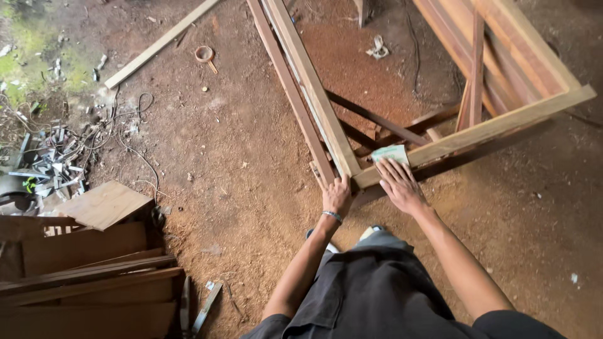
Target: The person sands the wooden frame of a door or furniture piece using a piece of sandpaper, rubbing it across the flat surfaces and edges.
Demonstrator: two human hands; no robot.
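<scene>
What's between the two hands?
The corner of the wooden frame, seen in the head view: left hand beside it, right hand pressing sandpaper on it.

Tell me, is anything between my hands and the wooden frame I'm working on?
Only the pale sheet under the right hand, pressed flat on the wooden frame. The left hand rests directly on the frame's corner.
</scene>
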